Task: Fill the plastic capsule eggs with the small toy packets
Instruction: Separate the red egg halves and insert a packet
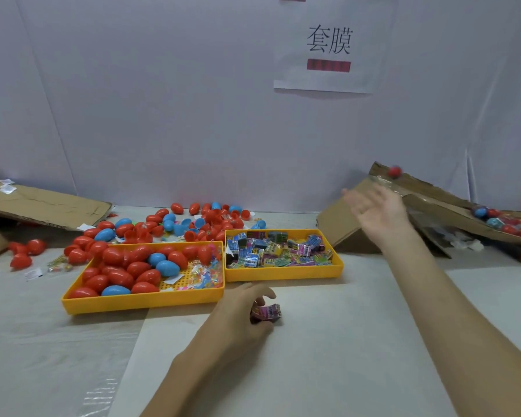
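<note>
My left hand (247, 308) rests on the table in front of the trays, its fingers curled round a small pink toy packet (268, 313). My right hand (376, 212) is raised to the right with its fingers spread, holding nothing. Just beyond it a red capsule egg (394, 171) is blurred in the air above the cardboard ramp (433, 194). A yellow tray (139, 300) at the left holds red and blue eggs. The second yellow tray (283, 273) holds several toy packets.
Loose red and blue eggs and egg halves (193, 221) lie behind the trays. Filled eggs (506, 224) collect at the ramp's lower right end. A flattened cardboard sheet (42, 206) lies at the far left. A paper sign (328, 46) hangs on the wall.
</note>
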A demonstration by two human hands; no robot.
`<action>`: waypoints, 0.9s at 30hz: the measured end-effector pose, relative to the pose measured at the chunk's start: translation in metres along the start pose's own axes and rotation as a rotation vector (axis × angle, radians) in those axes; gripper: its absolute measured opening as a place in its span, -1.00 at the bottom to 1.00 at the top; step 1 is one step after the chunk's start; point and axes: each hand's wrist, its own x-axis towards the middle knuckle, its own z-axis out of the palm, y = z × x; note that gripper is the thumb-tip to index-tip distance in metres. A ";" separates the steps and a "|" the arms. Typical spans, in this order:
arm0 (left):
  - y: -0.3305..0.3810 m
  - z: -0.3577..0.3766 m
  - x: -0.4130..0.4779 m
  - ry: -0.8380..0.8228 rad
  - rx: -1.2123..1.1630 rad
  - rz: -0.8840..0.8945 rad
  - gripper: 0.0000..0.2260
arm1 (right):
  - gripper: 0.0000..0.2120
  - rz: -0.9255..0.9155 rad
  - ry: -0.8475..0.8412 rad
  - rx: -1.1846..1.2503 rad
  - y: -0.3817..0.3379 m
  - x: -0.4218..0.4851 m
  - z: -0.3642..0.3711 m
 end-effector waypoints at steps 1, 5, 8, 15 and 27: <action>0.000 0.000 0.000 -0.002 0.001 -0.001 -0.65 | -0.82 0.040 -0.005 -0.152 0.014 -0.003 -0.005; 0.000 0.001 -0.002 0.049 0.006 -0.012 -0.66 | -0.85 0.110 -0.131 -0.563 0.076 -0.036 -0.024; 0.001 0.002 -0.003 0.087 -0.024 -0.024 -0.61 | -0.72 0.056 -0.324 -0.824 0.106 -0.060 -0.032; -0.002 0.003 -0.001 0.108 -0.067 -0.033 -0.55 | -0.62 -0.108 -0.574 -1.448 0.133 -0.088 -0.033; 0.001 0.002 0.000 0.094 -0.068 -0.089 -0.60 | -0.86 -0.149 -0.614 -1.511 0.133 -0.082 -0.034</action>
